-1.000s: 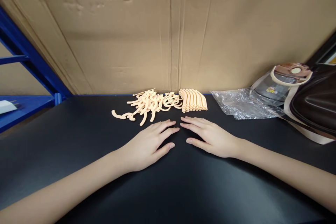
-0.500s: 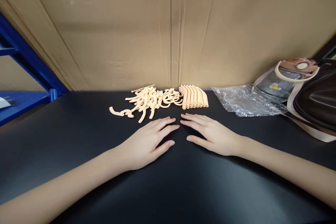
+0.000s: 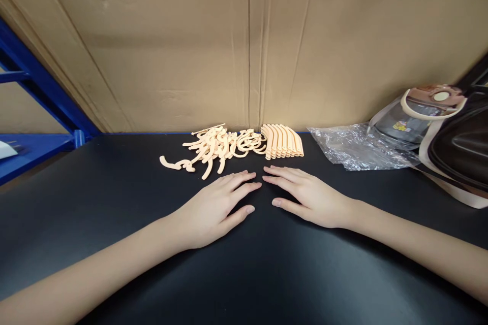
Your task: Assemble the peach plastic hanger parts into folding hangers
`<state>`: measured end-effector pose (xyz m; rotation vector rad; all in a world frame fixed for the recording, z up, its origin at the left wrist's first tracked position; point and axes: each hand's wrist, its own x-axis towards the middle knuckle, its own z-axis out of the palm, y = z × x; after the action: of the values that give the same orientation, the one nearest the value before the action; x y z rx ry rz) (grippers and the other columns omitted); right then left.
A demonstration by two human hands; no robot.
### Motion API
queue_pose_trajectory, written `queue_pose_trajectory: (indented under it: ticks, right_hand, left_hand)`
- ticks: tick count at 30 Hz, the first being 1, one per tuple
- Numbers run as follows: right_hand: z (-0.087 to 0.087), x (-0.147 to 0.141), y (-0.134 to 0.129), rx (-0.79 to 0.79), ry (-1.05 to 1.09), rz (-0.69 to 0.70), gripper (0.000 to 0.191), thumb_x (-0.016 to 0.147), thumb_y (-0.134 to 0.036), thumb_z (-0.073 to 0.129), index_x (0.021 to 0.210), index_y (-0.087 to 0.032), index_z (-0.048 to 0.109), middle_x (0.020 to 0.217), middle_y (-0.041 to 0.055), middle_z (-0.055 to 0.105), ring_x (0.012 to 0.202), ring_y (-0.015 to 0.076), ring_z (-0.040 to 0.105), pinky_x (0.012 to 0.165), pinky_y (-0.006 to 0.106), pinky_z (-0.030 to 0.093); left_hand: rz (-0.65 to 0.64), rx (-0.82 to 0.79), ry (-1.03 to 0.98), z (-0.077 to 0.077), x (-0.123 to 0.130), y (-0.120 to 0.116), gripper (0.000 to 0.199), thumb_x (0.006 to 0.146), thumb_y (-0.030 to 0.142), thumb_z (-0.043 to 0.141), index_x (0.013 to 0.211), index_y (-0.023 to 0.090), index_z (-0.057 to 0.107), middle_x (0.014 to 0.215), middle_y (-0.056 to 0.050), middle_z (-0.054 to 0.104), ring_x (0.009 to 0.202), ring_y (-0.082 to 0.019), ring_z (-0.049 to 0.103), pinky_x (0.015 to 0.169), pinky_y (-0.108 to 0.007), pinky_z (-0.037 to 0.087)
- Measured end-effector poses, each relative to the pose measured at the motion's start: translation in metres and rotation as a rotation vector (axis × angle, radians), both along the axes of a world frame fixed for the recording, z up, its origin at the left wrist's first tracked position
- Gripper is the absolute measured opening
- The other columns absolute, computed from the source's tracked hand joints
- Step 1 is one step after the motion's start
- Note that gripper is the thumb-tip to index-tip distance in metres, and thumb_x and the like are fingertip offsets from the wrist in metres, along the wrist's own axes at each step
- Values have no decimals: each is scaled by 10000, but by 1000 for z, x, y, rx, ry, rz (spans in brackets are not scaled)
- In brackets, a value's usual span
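Forearms [image 3: 102, 266] are angled inward across the worktop [image 3: 244, 274] from its near left and right corners. The left hand [image 3: 211, 208] and the right hand [image 3: 318, 198] are laid palm down near the middle, turned toward each other with a narrow gap between them. On both, the fingers are apart and nearly straight, the thumb is set well off from them, and nothing is held. The left hand is nearest to a loose heap [image 3: 215, 146]; the right, to a neat stack [image 3: 282, 141].

Both are placed by the far edge of the worktop, the heap left of the stack and just beside it. The heap is made up of pale peach, curved pieces tangled at all angles, with a few strewn toward the left and the near edge. In the stack, similar pieces are lined up side by side in layers, their bends matched and their rounded ends turned to the near edge.

Toward the far right corner, a crinkled clear plastic bag [image 3: 339, 147] is spread beside a strapped bottle [image 3: 404, 124] and a dark brown bag [image 3: 459, 150]. Cardboard [image 3: 171, 51] is stood behind the far edge.
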<state>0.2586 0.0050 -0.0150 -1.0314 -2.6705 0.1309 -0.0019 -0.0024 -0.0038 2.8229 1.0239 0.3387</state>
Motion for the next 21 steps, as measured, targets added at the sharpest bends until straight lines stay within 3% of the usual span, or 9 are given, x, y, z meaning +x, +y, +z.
queue_pose_trajectory:
  ticks: [9,13,16,19,21]
  right_hand:
    - [0,0,0,3,0,-2,557,1001,-503,380,1435,-167,478,1526,119,431,1412,267,397,1148,505,363]
    - [1,1,0,-13,-19,-6,567,1006,-500,369,1436,-146,477,1533,123,419,1425,267,376,1158,502,347]
    - [2,1,0,-33,-28,-2,576,1008,-505,359,1437,-139,476,1538,116,413,1428,267,370,1161,502,343]
    - [2,1,1,-35,-34,0,578,1010,-504,353,1438,-134,476,1544,111,403,1424,267,375,1161,502,342]
    - [2,2,1,-34,-36,-1,579,1012,-502,349,1437,-130,476,1544,111,404,1423,268,378,1160,501,346]
  left_hand:
    - [-8,16,47,-1,-1,-1,465,1025,404,369,1443,217,450,1533,-91,422,1403,-262,399,1132,-455,383]
    - [79,180,11,2,-4,3,401,1004,385,402,1299,183,583,1431,-129,507,1335,-311,450,1080,-482,410]
    - [198,246,-4,17,-14,15,368,978,388,386,1127,171,642,1196,-122,606,1113,-282,575,958,-428,471]
    - [516,192,14,40,-39,35,375,907,466,405,1047,199,630,1054,-90,602,1033,-288,571,881,-413,462]
    - [612,105,41,54,-63,50,432,825,532,481,1038,184,625,981,-87,612,913,-287,593,816,-420,464]
